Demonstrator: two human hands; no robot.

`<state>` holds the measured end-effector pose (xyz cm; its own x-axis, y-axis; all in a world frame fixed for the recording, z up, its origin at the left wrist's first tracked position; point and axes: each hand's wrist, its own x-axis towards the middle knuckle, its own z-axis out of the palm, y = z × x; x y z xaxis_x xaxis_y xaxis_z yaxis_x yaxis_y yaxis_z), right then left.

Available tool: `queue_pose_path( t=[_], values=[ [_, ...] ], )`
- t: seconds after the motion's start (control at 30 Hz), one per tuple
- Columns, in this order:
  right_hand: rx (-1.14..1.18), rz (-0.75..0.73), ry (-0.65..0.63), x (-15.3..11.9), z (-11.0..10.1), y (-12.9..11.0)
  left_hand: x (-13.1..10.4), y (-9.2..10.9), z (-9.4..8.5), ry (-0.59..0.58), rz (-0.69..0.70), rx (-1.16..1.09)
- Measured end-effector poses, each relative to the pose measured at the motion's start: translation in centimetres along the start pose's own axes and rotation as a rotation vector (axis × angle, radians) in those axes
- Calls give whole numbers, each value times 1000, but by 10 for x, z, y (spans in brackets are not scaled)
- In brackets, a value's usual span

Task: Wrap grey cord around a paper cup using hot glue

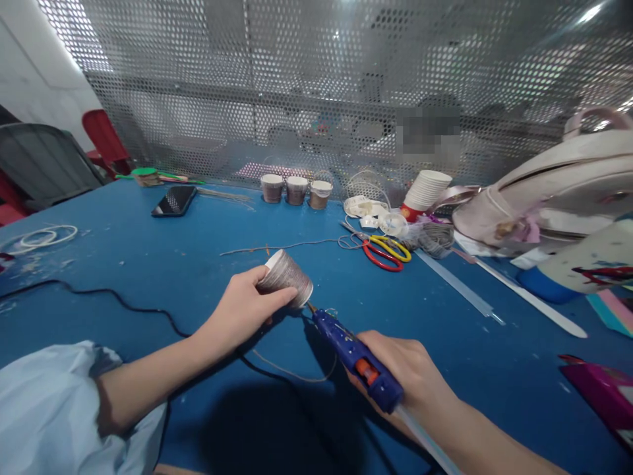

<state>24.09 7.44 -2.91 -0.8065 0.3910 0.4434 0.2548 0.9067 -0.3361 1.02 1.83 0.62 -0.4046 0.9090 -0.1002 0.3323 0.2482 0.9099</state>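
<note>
My left hand (254,300) is closed around a small paper cup (287,277) wound with greyish-brown cord, tilted on its side above the table. In my right hand (403,366) is a blue hot glue gun (349,346), a clear glue stick (425,439) sticking out of its back. The gun's nozzle (311,307) points at the cup's lower right rim; whether it touches, I cannot tell. A loose strand of cord (297,376) curves over the table below the cup.
Three wrapped cups (295,191) stand at the back. Scissors (383,252), grey yarn (432,239), stacked paper cups (428,188) and glue sticks (457,285) lie to the right, near a pale bag (534,198). A phone (174,201) lies back left; a black cable (123,305) crosses the left side.
</note>
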Motion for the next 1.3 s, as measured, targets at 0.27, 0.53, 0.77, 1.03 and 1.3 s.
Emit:
queue_pose_path(
  t=[0.27,0.53,0.77,1.03,1.3],
  values=[
    [65,57,-1,2,-5,-1,4,-2,-1,-52,-14,-38],
    [273,744,-130,17,-25,-5,11,-8,-5,-162,-93,-148],
    [308,936,-233,18,-30,-11,8,-5,-7,-190,-97,-130],
    [217,924,-237,16,-26,-12,1,1,-6,-143,-86,-75],
    [135,773,-132,14,-24,-15,2,1,-5,-139,-55,-59]
  ],
)
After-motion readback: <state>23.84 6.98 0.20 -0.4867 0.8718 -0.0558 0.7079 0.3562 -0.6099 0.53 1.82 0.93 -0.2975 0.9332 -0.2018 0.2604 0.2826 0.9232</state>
